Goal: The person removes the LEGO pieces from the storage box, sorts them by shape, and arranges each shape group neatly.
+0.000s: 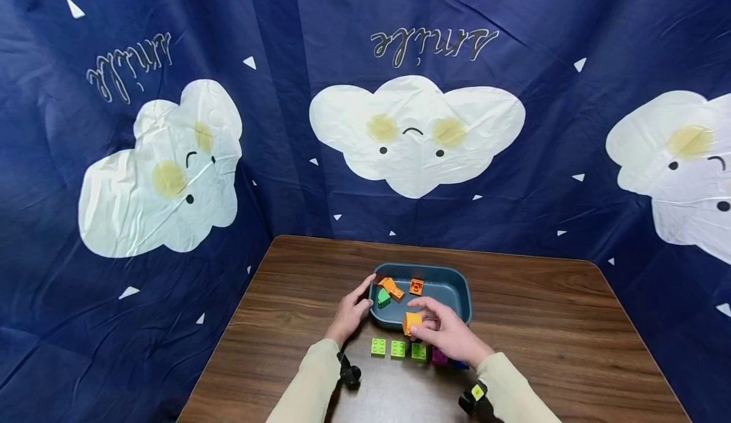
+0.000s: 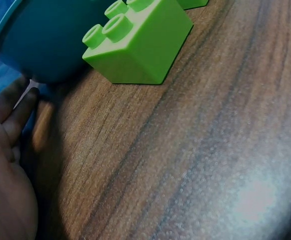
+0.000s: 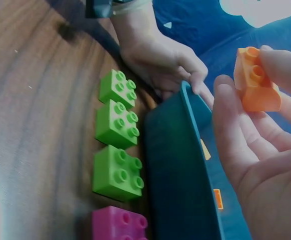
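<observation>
In the head view, the right hand (image 1: 451, 335) pinches an orange two-stud brick (image 1: 412, 324) between thumb and fingers, apparently above the near side of the blue tray (image 1: 441, 293). The left hand (image 1: 349, 314) grips the tray's left rim; keeping that hold light but firm should stop the tray from sliding.

In the left wrist view, the left fingers bend about the tray's edge, with a lime-green four-stud brick (image 2: 140, 47) standing on the table (image 2: 135, 165) near them.

In the right wrist view, the orange brick sits at the fingertips, clear of the palm. Its curved end probably offers poor purchase, so pressing the flat sides seems steadier.
</observation>
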The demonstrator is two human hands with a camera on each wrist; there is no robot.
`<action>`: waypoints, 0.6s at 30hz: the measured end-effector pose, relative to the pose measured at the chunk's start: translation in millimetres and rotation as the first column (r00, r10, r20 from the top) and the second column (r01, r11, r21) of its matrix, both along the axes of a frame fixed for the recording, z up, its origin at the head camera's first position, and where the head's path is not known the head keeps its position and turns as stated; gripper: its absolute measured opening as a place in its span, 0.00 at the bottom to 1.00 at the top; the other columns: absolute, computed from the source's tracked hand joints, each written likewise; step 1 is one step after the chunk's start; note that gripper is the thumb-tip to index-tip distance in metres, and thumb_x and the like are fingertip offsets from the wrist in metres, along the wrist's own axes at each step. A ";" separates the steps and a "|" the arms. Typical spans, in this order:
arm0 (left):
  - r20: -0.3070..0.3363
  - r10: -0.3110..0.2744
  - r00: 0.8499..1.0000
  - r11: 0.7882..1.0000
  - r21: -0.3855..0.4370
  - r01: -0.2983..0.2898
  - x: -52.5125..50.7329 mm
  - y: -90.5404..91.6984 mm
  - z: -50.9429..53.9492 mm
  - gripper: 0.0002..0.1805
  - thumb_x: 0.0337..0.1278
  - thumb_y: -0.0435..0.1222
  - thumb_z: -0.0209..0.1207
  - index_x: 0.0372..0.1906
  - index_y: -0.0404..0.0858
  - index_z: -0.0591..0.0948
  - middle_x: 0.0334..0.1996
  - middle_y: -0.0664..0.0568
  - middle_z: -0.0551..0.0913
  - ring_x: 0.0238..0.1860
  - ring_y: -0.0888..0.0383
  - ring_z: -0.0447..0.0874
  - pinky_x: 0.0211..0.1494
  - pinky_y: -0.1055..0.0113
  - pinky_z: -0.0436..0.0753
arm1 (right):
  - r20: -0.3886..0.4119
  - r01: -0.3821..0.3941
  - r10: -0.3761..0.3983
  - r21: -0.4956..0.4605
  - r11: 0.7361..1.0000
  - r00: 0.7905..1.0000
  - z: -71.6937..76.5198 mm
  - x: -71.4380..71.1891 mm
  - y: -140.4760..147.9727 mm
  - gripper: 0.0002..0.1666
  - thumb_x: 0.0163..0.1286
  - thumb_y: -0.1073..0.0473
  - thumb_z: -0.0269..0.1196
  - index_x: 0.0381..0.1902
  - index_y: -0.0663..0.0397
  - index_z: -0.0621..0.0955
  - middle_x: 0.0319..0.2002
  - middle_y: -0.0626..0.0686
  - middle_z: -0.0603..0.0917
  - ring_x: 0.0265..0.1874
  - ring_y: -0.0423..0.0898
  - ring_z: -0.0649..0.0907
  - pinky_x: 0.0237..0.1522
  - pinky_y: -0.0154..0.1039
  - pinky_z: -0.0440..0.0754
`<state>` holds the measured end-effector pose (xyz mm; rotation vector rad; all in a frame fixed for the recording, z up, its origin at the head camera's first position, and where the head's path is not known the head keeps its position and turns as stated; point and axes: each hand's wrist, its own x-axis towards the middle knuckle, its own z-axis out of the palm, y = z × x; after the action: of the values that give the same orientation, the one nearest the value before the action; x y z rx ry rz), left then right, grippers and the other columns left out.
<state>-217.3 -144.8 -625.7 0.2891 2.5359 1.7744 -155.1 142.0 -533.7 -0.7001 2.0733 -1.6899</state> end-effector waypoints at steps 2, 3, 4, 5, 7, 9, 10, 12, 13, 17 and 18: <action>0.002 0.001 1.000 1.000 -0.004 -0.001 0.2 0.1 0.1 0.35 0.70 0.37 0.57 0.79 0.64 0.70 0.37 0.50 0.77 0.31 0.58 0.75 0.56 0.57 0.70 | 0.009 -0.012 0.012 -0.015 1.000 1.000 -2.4 3.8 -0.1 0.26 0.80 0.56 0.61 0.71 0.54 0.70 0.43 0.60 0.85 0.38 0.53 0.90 0.39 0.62 0.87; 0.001 0.000 1.000 1.000 -0.010 0.000 0.1 0.1 -0.3 0.35 0.70 0.37 0.57 0.79 0.64 0.69 0.37 0.51 0.77 0.31 0.58 0.75 0.56 0.58 0.70 | 0.021 -0.023 0.024 -0.031 0.999 1.000 -3.1 5.8 -0.1 0.25 0.80 0.57 0.60 0.70 0.55 0.70 0.45 0.61 0.85 0.40 0.56 0.90 0.39 0.63 0.87; -0.002 0.000 1.000 1.000 -0.018 0.000 -0.1 -0.2 -1.0 0.35 0.70 0.37 0.57 0.79 0.65 0.69 0.38 0.52 0.79 0.32 0.59 0.75 0.56 0.58 0.70 | 0.033 -0.036 0.038 -0.046 0.998 0.999 -3.8 7.6 -0.2 0.24 0.81 0.57 0.59 0.70 0.57 0.70 0.47 0.62 0.85 0.42 0.59 0.90 0.39 0.65 0.87; -0.006 0.001 1.000 1.000 -0.026 -0.001 -0.6 -0.5 -1.8 0.35 0.70 0.38 0.56 0.79 0.65 0.69 0.42 0.53 0.80 0.34 0.59 0.76 0.57 0.58 0.71 | 0.055 -0.048 0.052 -0.064 0.997 0.997 -4.2 9.4 -0.5 0.24 0.82 0.57 0.59 0.69 0.58 0.70 0.48 0.63 0.84 0.43 0.61 0.90 0.39 0.66 0.86; -0.011 0.000 1.000 0.999 -0.037 -0.001 -1.7 -1.1 -4.4 0.35 0.70 0.38 0.56 0.78 0.67 0.69 0.48 0.53 0.83 0.36 0.59 0.77 0.58 0.57 0.71 | 0.090 -0.067 0.074 -0.085 0.994 0.993 -5.3 12.8 -1.2 0.23 0.82 0.57 0.58 0.68 0.63 0.71 0.51 0.63 0.83 0.44 0.62 0.89 0.41 0.67 0.86; -0.015 -0.003 1.000 0.999 -0.036 0.002 -2.5 -1.5 -6.7 0.35 0.71 0.38 0.56 0.78 0.67 0.69 0.56 0.54 0.82 0.38 0.58 0.77 0.58 0.56 0.71 | 0.108 -0.077 0.087 -0.095 0.992 0.990 -5.9 16.2 -2.0 0.23 0.82 0.57 0.58 0.67 0.65 0.74 0.53 0.62 0.83 0.43 0.58 0.89 0.42 0.66 0.86; -0.016 -0.003 1.000 0.999 -0.033 0.003 -2.9 -1.6 -7.6 0.35 0.71 0.38 0.56 0.78 0.67 0.69 0.60 0.55 0.81 0.39 0.56 0.78 0.59 0.55 0.71 | 0.112 -0.079 0.089 -0.096 0.992 0.990 -6.3 17.8 -2.4 0.23 0.82 0.58 0.58 0.66 0.66 0.76 0.54 0.62 0.83 0.42 0.55 0.89 0.42 0.64 0.86; -0.013 -0.004 1.000 1.000 -0.022 0.003 -3.2 -1.6 -8.5 0.35 0.71 0.37 0.56 0.78 0.67 0.69 0.66 0.57 0.79 0.44 0.56 0.79 0.62 0.53 0.72 | 0.106 -0.086 0.096 -0.101 0.991 0.990 -7.3 20.8 -3.2 0.22 0.80 0.60 0.60 0.65 0.67 0.79 0.53 0.63 0.84 0.40 0.48 0.88 0.43 0.60 0.88; -0.012 -0.004 1.000 1.000 -0.017 0.003 -3.1 -1.4 -8.3 0.35 0.71 0.37 0.56 0.78 0.67 0.69 0.69 0.57 0.78 0.47 0.55 0.79 0.65 0.52 0.72 | 0.100 -0.090 0.101 -0.109 0.990 0.990 -7.7 22.3 -3.5 0.22 0.79 0.61 0.61 0.65 0.67 0.79 0.54 0.64 0.84 0.39 0.45 0.88 0.43 0.57 0.89; -0.013 0.004 1.000 1.000 -0.010 -0.004 -3.0 -0.2 -7.1 0.35 0.71 0.36 0.57 0.78 0.67 0.70 0.75 0.61 0.72 0.57 0.55 0.76 0.72 0.47 0.69 | 0.110 -0.125 0.146 -0.178 0.976 0.983 -10.2 28.3 -4.4 0.29 0.71 0.69 0.68 0.68 0.68 0.76 0.53 0.74 0.82 0.40 0.41 0.88 0.44 0.41 0.89; -0.011 0.004 1.000 1.000 -0.009 -0.004 -3.1 0.1 -7.0 0.35 0.71 0.36 0.57 0.78 0.68 0.70 0.75 0.61 0.72 0.58 0.55 0.76 0.73 0.46 0.68 | 0.103 -0.130 0.151 -0.189 0.973 0.983 -11.2 29.9 -4.8 0.31 0.69 0.71 0.68 0.68 0.69 0.76 0.52 0.75 0.81 0.40 0.41 0.88 0.43 0.37 0.88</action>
<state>-220.4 -144.7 -632.7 0.2950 2.5530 1.7673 -125.1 137.2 -544.9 -0.7654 1.7639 -1.8082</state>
